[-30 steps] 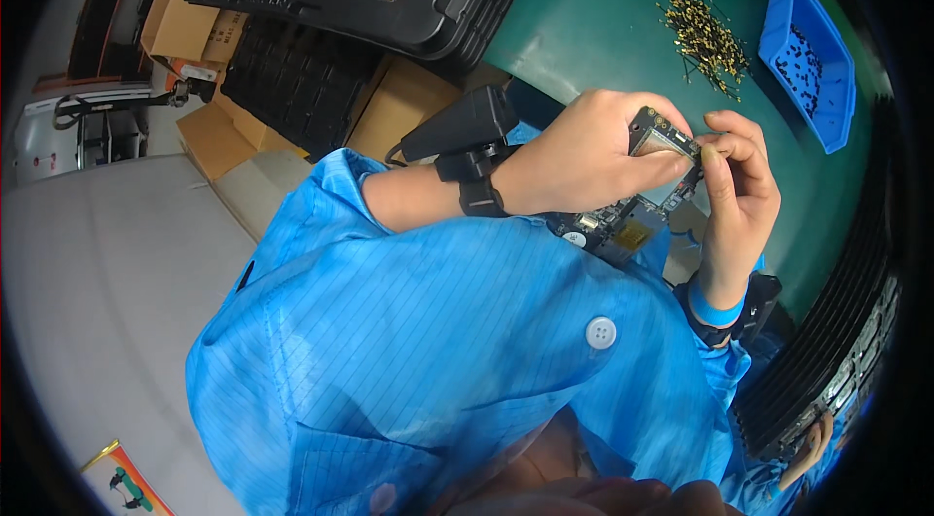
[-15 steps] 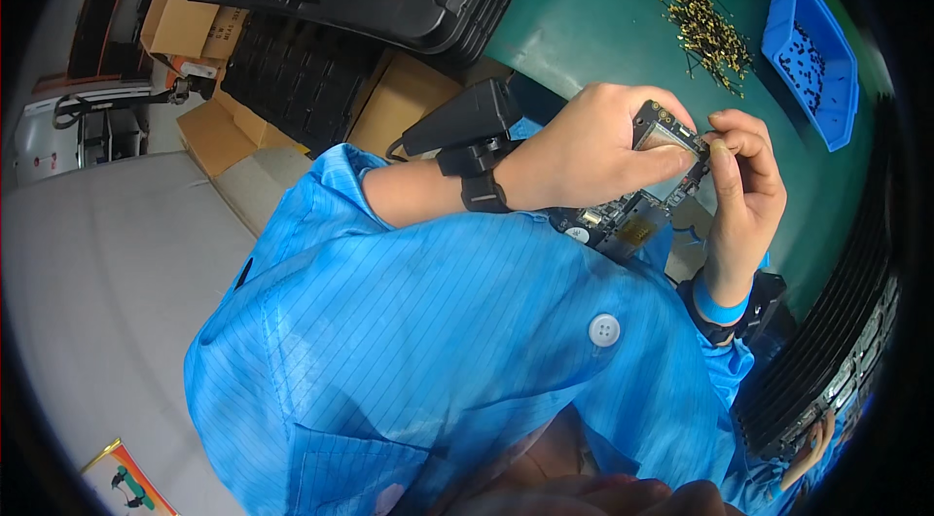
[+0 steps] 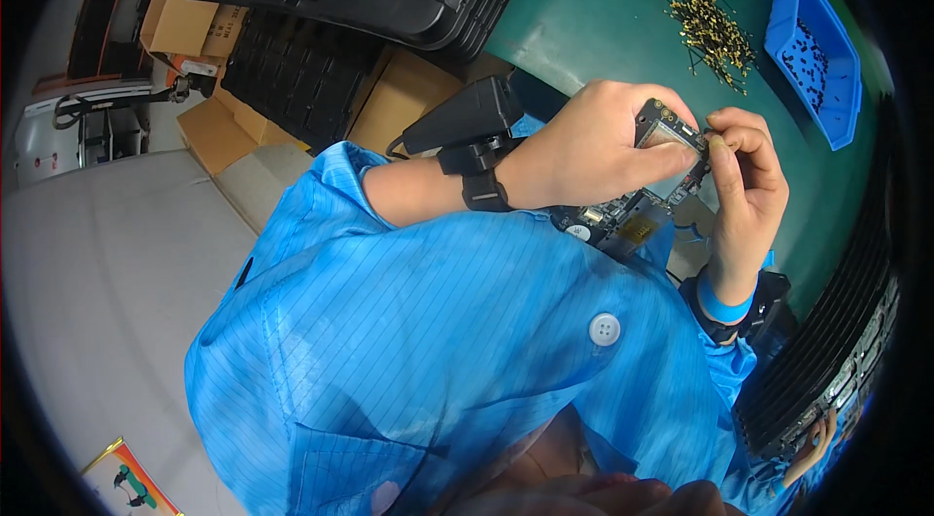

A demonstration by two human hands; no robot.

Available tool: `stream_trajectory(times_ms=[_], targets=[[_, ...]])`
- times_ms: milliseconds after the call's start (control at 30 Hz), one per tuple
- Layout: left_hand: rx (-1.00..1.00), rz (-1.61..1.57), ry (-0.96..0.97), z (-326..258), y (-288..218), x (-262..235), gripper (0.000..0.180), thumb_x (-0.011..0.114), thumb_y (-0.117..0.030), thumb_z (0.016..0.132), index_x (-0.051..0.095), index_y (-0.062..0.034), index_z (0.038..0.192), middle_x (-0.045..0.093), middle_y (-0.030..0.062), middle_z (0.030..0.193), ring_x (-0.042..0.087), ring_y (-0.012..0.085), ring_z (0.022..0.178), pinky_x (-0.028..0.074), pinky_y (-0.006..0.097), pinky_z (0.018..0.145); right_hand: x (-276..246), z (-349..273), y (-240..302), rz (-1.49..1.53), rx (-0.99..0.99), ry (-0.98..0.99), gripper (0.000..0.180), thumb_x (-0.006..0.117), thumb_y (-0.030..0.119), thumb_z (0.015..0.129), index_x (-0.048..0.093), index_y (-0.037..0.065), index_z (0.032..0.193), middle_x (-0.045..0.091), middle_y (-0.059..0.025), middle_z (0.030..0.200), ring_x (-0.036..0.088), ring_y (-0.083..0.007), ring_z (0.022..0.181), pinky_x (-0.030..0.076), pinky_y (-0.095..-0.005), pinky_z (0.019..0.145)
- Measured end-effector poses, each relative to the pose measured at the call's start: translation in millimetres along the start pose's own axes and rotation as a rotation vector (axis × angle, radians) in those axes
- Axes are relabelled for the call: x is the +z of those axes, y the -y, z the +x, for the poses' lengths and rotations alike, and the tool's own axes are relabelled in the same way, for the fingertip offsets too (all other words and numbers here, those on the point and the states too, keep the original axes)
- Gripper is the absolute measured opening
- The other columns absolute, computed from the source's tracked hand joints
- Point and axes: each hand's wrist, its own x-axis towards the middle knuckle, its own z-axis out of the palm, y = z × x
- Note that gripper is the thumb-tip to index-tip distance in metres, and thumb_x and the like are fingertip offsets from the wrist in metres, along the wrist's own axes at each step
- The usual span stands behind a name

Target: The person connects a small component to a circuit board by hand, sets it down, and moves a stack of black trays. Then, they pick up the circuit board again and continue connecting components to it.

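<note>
While the left hand (image 3: 584,151) grips a circuit board (image 3: 666,132), right hand (image 3: 744,176) fingertips pinch its edge.

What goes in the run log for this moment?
left hand: grips circuit board | right hand: pinches board edge | blue bin: apart

Brown cardboard boxes (image 3: 185,15) stacked upper left, more below the black trays (image 3: 413,98); colourful printed card (image 3: 131,487) on floor, bottom left.

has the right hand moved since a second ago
Barely. The right hand still pinches at the small circuit board held by the left hand, at about the same spot below the blue bin.
</note>
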Motion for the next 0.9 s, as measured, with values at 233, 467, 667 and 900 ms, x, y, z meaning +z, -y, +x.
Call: stream_trajectory(times_ms=[233,467,667,900], targets=[[-0.006,-0.002,-0.025,-0.8,0.6,1.1,0.024,0.062,-0.013,0.075,0.057,0.0001,0.093,0.061,0.006,0.08,0.055,0.0078,0.073,0.045,0.022,0.063,-3.2,1.7,1.3,-0.046,-0.018,0.036,0.004,0.056,-0.001,0.075,0.052,0.001,0.074,0.054,-0.0068,0.091,0.048,-0.0125,0.084,0.037,-0.0231,0.074],[-0.004,0.019,-0.006,1.1,1.6,-0.3,0.024,0.063,-0.015,0.074,0.058,-0.0003,0.093,0.061,0.0059,0.079,0.055,0.0077,0.072,0.045,0.022,0.061,-7.9,6.2,5.8,-0.127,-0.02,0.113,0.005,0.057,0.0,0.074,0.052,0.0,0.074,0.054,-0.0069,0.088,0.048,-0.0134,0.082,0.037,-0.0233,0.074],[0.024,0.084,0.032,4.7,0.1,-2.4,0.025,0.063,-0.016,0.074,0.058,-0.0008,0.093,0.062,0.0066,0.079,0.057,0.0083,0.071,0.045,0.022,0.061,-12.5,10.1,11.2,-0.152,-0.013,0.161,0.005,0.057,0.001,0.074,0.052,0.0,0.074,0.054,-0.0073,0.087,0.049,-0.0143,0.082,0.037,-0.024,0.074],[-0.024,0.062,0.055,7.5,-2.7,-4.0,0.024,0.063,-0.015,0.074,0.058,-0.0009,0.093,0.062,0.0067,0.078,0.058,0.0084,0.071,0.046,0.021,0.061,-14.0,9.6,8.9,-0.076,0.006,0.16,0.005,0.057,0.001,0.074,0.052,-0.001,0.074,0.053,-0.0065,0.085,0.048,-0.0135,0.08,0.037,-0.0233,0.072]])
